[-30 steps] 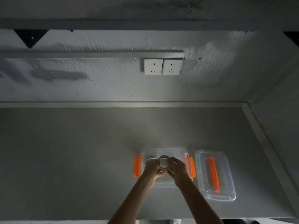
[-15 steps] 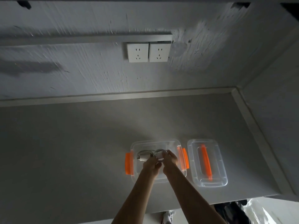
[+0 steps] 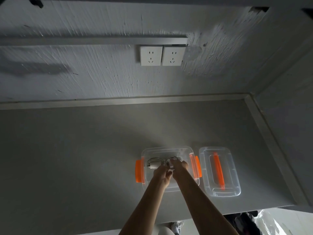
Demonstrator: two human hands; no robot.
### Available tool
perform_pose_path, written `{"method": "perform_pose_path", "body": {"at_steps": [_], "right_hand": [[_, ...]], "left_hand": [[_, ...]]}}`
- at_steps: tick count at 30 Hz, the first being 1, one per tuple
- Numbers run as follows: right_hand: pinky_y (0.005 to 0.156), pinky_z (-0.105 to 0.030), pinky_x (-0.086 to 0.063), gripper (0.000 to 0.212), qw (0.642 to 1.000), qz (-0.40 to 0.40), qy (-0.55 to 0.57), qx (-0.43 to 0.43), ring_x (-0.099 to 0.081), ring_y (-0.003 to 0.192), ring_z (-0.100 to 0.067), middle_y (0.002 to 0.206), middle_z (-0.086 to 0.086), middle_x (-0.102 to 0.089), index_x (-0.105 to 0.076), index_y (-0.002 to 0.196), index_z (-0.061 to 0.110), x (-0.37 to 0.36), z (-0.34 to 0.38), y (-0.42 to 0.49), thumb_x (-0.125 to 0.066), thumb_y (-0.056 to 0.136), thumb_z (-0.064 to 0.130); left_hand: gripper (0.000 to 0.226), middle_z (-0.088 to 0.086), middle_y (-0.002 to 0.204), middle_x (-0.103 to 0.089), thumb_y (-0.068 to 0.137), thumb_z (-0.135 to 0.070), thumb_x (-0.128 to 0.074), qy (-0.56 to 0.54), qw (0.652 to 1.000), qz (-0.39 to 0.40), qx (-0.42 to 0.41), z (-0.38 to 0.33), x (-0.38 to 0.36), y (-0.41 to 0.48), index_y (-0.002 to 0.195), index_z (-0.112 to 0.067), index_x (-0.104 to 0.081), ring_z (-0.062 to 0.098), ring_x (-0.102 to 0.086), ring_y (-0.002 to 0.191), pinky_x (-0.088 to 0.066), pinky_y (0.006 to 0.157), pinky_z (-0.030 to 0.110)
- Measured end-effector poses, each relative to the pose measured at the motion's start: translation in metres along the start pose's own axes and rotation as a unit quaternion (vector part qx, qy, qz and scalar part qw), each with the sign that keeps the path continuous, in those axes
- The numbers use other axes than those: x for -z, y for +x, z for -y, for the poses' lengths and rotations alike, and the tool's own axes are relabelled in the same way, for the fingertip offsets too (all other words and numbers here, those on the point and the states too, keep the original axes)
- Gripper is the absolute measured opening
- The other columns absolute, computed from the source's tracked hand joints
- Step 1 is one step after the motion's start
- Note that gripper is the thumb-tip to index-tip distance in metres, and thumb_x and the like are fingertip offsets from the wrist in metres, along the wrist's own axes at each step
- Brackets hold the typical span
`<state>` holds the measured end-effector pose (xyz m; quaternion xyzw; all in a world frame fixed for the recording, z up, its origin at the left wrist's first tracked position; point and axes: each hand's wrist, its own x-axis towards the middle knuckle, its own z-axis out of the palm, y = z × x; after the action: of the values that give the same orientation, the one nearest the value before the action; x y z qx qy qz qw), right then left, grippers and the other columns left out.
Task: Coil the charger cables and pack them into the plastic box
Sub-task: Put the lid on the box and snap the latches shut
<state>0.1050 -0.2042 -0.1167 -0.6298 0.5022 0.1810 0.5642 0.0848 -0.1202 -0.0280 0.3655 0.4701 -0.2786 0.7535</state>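
Charger cables (image 3: pixel 157 162) are seen low in the centre of the frame, inside the clear plastic box (image 3: pixel 166 150), lying as a pale coiled bundle with a white adapter block toward the box's left end. Both hands are reached down into the box over its near rim. The right hand (image 3: pixel 179 167) is closed around the right part of the coil, apparently so the loops are kept from springing open while being set down. The left hand (image 3: pixel 162 174) is curled just beside it, fingers bent; whether any cable is actually pinched by it cannot be told, the detail being dim and blurred. The orange latches (image 3: pixel 140 171) are swung outward at both ends, so the opening is left free. The lid (image 3: pixel 220 170) is parked just right of the box on the grey counter (image 3: pixel 67 158), likely kept near for closing. Packing is judged nearly done; release and lidding remain. Wall sockets (image 3: pixel 161 55) are seen at upper centre, with nothing plugged in.
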Motion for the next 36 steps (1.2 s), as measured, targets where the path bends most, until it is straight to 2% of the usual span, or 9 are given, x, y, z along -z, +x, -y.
{"method": "perform_pose_path", "body": {"at_steps": [5,13,15,18,22,25,28,31,36], "right_hand": [[0.079,-0.035,-0.049,0.051,0.998,0.036,0.036,-0.030,-0.054,0.096,-0.027,0.085,-0.008,-0.051,-0.041,0.121,0.010,0.032,0.049,-0.093,-0.074,0.083,0.018],[0.107,-0.045,-0.041,0.086,0.994,0.093,0.053,-0.013,-0.047,0.123,-0.033,0.126,-0.014,-0.052,-0.024,0.148,0.014,0.040,0.055,-0.104,-0.077,0.082,0.027],[0.106,-0.045,-0.039,0.080,0.993,0.100,0.057,-0.006,-0.046,0.128,-0.033,0.139,-0.014,-0.047,-0.024,0.150,0.016,0.038,0.055,-0.108,-0.072,0.086,0.029],[0.092,-0.037,-0.042,0.060,0.994,0.101,0.046,0.007,-0.050,0.108,-0.026,0.121,-0.012,-0.053,-0.031,0.149,0.015,0.040,0.058,-0.115,-0.059,0.096,0.020],[0.098,-0.042,-0.047,0.041,0.989,0.103,-0.030,0.100,-0.058,0.114,-0.033,0.116,-0.012,-0.061,-0.050,0.137,0.010,0.057,0.060,-0.132,-0.055,0.097,0.011],[0.079,-0.043,-0.055,0.015,0.974,0.100,-0.017,0.202,-0.064,0.076,-0.022,0.078,-0.003,-0.069,-0.076,0.085,0.017,0.093,0.067,-0.136,-0.062,0.089,0.014],[0.066,-0.031,-0.059,0.013,0.974,0.046,0.062,0.213,-0.067,0.065,-0.021,0.075,-0.010,-0.073,-0.075,0.090,0.010,0.149,0.078,-0.124,-0.062,0.090,0.007],[0.063,-0.035,-0.054,0.015,0.979,-0.036,0.070,0.186,-0.063,0.060,-0.022,0.066,-0.006,-0.070,-0.075,0.080,0.013,0.206,0.077,-0.091,-0.063,0.090,0.012],[0.064,-0.049,-0.056,0.028,0.988,-0.130,0.084,-0.002,-0.061,0.058,-0.030,0.051,-0.013,-0.058,-0.060,0.051,0.006,0.246,0.014,-0.027,-0.062,0.078,0.011]], "left_hand": [[0.038,0.017,0.095,-0.050,0.087,0.021,-0.044,0.017,1.000,-0.023,-0.006,-0.003,0.003,-0.002,0.123,0.009,-0.051,0.021,-0.057,0.094,-0.042,0.107,0.037],[0.033,0.012,0.074,-0.043,0.092,0.015,-0.039,0.042,0.996,-0.075,-0.024,-0.001,0.000,-0.011,0.121,0.007,-0.051,0.017,-0.043,0.068,-0.045,0.093,0.031],[0.037,0.018,0.089,-0.054,0.095,0.012,-0.040,0.037,0.996,-0.081,-0.031,-0.002,0.000,-0.013,0.130,0.008,-0.047,0.020,-0.052,0.081,-0.044,0.107,0.037],[0.048,0.020,0.128,-0.053,0.096,0.011,-0.039,0.026,0.995,-0.090,-0.032,-0.005,-0.001,-0.019,0.143,0.003,-0.039,0.031,-0.053,0.122,-0.036,0.115,0.046],[0.051,0.023,0.145,-0.043,0.095,0.008,-0.041,0.031,0.990,-0.135,-0.039,-0.004,-0.003,-0.031,0.145,-0.001,-0.037,0.035,-0.048,0.131,-0.041,0.111,0.046],[0.050,0.023,0.138,-0.051,0.094,-0.007,-0.048,0.102,0.972,-0.190,-0.094,0.000,-0.009,-0.052,0.142,0.000,-0.038,0.034,-0.057,0.112,-0.049,0.101,0.047],[0.043,0.025,0.128,-0.056,0.086,-0.015,-0.050,0.292,0.886,-0.254,-0.254,0.006,-0.038,-0.078,0.125,0.004,-0.052,0.040,-0.054,0.119,-0.044,0.100,0.045],[0.023,0.021,0.107,-0.062,0.080,0.001,-0.050,0.416,0.784,-0.166,-0.429,0.013,-0.095,-0.089,0.101,0.001,-0.060,0.037,-0.057,0.105,-0.039,0.092,0.040],[0.030,0.017,0.110,-0.068,0.080,-0.004,-0.048,0.692,0.581,0.037,-0.427,0.030,-0.188,-0.037,0.104,-0.007,-0.065,0.035,-0.060,0.108,-0.046,0.092,0.037]]}}
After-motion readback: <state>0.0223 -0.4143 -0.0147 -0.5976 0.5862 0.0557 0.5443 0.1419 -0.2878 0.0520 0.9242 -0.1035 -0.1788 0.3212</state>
